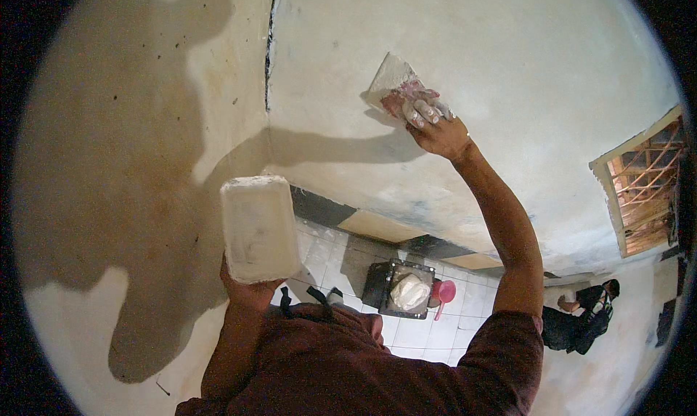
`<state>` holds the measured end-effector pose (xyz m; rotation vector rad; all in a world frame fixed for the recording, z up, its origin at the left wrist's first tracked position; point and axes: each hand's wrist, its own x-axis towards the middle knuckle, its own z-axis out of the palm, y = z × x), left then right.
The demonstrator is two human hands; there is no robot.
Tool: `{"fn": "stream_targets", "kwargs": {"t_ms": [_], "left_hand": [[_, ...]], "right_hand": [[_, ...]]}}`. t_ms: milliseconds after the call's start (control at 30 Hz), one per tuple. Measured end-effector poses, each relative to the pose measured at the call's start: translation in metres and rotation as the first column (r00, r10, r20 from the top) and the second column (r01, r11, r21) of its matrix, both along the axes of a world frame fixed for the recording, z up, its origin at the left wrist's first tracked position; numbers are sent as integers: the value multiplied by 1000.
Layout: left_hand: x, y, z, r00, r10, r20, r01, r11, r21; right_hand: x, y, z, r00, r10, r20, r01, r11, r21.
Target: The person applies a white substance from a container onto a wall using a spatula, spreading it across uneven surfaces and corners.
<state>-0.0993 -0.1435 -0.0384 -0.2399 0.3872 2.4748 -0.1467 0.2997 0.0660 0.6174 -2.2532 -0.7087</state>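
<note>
My right hand [439,131] is raised and closed around the reddish handle of a wide putty knife [392,75]. Its broad blade, smeared with pale putty, lies against or very near the off-white wall [552,75]; I cannot tell if it touches. White putty coats the fingers of that hand. Lower and to the left, my left hand [250,291] grips a whitish rectangular plastic tub [260,231] from its near end. The tub's pale inside has a greyish patch; most of the fingers are hidden beneath it.
A dark crate [430,313] holding a white bundle stands on the white tiled floor [414,334], beside a pink dipper [445,291]. Another person [581,318] in dark clothes is at the far right, below a latticed window [646,187]. A dark crack [270,53] runs along the wall corner.
</note>
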Motion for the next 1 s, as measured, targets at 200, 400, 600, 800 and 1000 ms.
{"fn": "stream_targets", "kwargs": {"t_ms": [200,400,600,800,1000], "left_hand": [[3,9,4,981,63,186,-54,997,-53],[0,15,-22,997,-10,-75,10,1000,-5],[-14,10,-17,957,-144,-253,96,976,-195],[-25,5,-18,964,-263,-48,264,964,34],[-21,-13,-32,966,-204,-157,220,971,96]], "right_hand": [[28,33,-11,999,-16,52,22,993,-117],[155,75,24,986,-150,75,152,988,-27],[111,-50,83,926,-226,-301,258,964,70],[9,-91,131,706,-65,-705,190,977,101],[-38,-74,-25,865,-406,-295,313,896,-315]]}}
